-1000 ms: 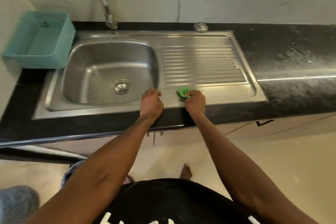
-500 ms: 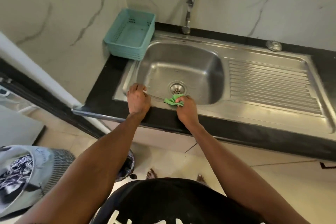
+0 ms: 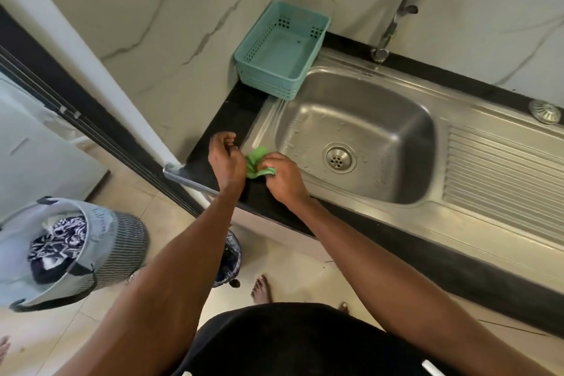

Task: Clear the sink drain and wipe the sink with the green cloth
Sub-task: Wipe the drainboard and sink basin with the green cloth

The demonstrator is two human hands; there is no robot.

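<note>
Brushed steel sink (image 3: 360,119), wet-spotted; soft green cloth (image 3: 255,162); perforated plastic basket (image 3: 268,82)

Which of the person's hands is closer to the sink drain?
The right hand, at the basin's near-left rim clutching the green cloth, is nearer the drain. The left hand sits farther left, over the black counter.

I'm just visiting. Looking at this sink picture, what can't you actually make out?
- Head view: most of the green cloth is bunched between the left hand and right hand, so how it is folded is hidden.
- The sink drainboard is cut off by the right edge.
- Whether the drain holes are clear is too small to tell.
- The laundry basket contents are mostly hidden by its rim.
</note>
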